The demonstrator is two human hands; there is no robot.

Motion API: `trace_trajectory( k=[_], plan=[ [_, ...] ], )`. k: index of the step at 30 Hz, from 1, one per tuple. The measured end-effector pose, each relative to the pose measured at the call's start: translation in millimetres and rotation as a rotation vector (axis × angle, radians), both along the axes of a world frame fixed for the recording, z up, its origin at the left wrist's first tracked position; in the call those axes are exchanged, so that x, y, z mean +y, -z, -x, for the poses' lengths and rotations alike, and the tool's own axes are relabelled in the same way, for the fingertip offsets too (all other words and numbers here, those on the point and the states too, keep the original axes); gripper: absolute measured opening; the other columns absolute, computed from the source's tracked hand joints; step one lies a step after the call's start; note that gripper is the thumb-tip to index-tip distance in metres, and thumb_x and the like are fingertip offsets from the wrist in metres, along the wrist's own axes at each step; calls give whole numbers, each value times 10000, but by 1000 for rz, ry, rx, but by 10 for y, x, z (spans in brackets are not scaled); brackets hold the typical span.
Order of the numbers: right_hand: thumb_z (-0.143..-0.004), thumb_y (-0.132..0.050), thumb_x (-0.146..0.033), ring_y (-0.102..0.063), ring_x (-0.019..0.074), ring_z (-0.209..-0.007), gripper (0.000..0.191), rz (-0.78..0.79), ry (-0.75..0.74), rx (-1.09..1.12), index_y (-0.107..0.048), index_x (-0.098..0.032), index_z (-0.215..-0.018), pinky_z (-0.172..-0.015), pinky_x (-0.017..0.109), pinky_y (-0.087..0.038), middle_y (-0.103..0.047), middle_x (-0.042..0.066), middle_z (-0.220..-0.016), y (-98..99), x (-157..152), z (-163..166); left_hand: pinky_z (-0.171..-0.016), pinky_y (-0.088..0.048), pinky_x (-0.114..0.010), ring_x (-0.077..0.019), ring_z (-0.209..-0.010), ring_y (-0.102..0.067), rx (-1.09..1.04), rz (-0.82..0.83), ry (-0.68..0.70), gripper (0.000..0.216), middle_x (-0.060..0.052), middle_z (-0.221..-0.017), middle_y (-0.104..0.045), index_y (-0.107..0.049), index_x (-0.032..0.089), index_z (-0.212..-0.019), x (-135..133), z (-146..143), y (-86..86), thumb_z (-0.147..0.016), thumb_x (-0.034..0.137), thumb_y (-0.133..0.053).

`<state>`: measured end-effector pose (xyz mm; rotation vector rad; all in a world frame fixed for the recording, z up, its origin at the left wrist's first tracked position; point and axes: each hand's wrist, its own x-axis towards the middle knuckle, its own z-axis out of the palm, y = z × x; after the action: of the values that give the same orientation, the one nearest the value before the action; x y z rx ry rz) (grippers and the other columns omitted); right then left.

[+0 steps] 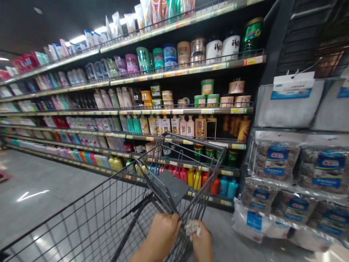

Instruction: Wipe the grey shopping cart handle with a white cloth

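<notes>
My left hand [163, 230] is closed round the near rim of a wire shopping cart [114, 203], beside its folded child seat flap [171, 187]. My right hand [202, 243] grips the same rim a little to the right, fingers curled, with a crumpled whitish scrap [193, 228] pinched in them. The cart basket stretches away to the lower left and I see nothing in it.
Long store shelves [180, 111] of bottles, jars and pouches run from the left to the middle, just beyond the cart's front. At the right stands a rack [297, 174] of bagged goods and grey packets. Grey polished floor [40, 182] lies to the left.
</notes>
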<state>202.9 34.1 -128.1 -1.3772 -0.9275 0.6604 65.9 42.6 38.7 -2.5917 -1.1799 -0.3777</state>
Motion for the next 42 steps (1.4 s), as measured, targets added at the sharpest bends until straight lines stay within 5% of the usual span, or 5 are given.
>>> trace_trajectory(
  k=[6,14,21,42],
  plan=[
    [-645,-569,-339,-688,250,-774,269,30,274,172,-663,-187,-847,-721,326,-517,-734,78,-810,-283,98,-244,-519,-449,-254,-182,-558,-651,1,87,15,178,-16,-598,-667,-594,187,-705,-88,-3,-48,-830,129,-481],
    [-638,-597,-330,-680,237,-824,331,7,188,316,-649,-157,-915,-760,327,-516,-727,81,-878,-512,154,-255,-550,-459,-226,-159,-578,-650,-26,128,3,189,-14,-603,-667,-603,187,-722,-139,16,-60,-841,153,-460],
    [-737,-559,-337,-610,211,-925,270,-102,324,64,-564,-194,-966,-831,300,-466,-630,82,-991,-687,105,-179,-545,-454,-216,-153,-584,-649,-26,139,-4,179,-14,-607,-666,-599,183,-722,-135,8,-38,-842,174,-467],
    [-761,-518,-183,-552,194,-801,93,-164,282,-164,-558,-196,-845,-757,304,-440,-577,45,-835,70,-59,270,-497,-392,-234,-161,-539,-634,-59,145,-6,193,-3,-556,-641,-574,185,-677,-100,23,-66,-849,190,-485]
  ],
)
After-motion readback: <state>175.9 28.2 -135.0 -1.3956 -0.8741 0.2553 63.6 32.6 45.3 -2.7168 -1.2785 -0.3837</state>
